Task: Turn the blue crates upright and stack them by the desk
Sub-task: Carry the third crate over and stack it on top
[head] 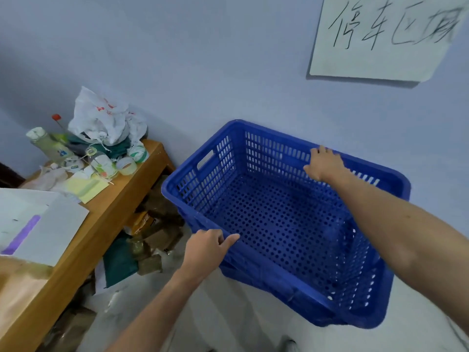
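A blue perforated plastic crate stands upright with its open top facing me, close to the pale wall and just right of the wooden desk. It seems to sit on another blue crate, whose edge shows below the near rim. My left hand grips the crate's near rim at its left end. My right hand holds the far rim beside the wall. The crate is empty inside.
The desk carries a white plastic bag, tape rolls, a bottle and papers. Cardboard and bags lie under the desk. A handwritten paper sign hangs on the wall. Pale floor lies below.
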Action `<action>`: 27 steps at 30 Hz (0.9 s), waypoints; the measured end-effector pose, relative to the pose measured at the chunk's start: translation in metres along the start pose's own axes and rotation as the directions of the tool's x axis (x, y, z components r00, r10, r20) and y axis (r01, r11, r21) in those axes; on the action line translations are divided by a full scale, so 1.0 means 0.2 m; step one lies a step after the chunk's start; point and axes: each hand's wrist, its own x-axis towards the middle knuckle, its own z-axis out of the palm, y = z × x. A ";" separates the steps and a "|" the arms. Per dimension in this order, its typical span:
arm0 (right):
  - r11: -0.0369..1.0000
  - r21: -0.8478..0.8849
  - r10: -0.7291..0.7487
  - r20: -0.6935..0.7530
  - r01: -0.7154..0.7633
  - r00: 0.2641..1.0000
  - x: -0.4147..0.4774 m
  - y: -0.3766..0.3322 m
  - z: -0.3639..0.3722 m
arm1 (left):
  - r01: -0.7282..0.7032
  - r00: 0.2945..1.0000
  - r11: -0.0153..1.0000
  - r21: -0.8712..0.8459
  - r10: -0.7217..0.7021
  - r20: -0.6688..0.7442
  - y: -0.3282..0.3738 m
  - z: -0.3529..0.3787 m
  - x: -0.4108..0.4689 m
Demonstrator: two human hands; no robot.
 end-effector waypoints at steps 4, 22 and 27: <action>0.997 0.039 -0.069 0.074 0.066 0.995 -0.30 -0.18 0.07 | -0.243 0.935 0.962 0.122 0.266 -0.234 -0.07 -0.02 0.06; 0.990 0.061 0.121 0.078 -0.126 0.990 -1.44 -0.68 0.38 | -0.629 0.752 0.767 0.125 0.558 0.351 -0.23 -0.08 0.30; 0.985 -0.021 0.171 -0.042 -0.172 0.984 -1.45 -0.66 0.49 | -0.682 0.726 0.654 0.326 0.552 0.410 -0.33 -0.12 0.44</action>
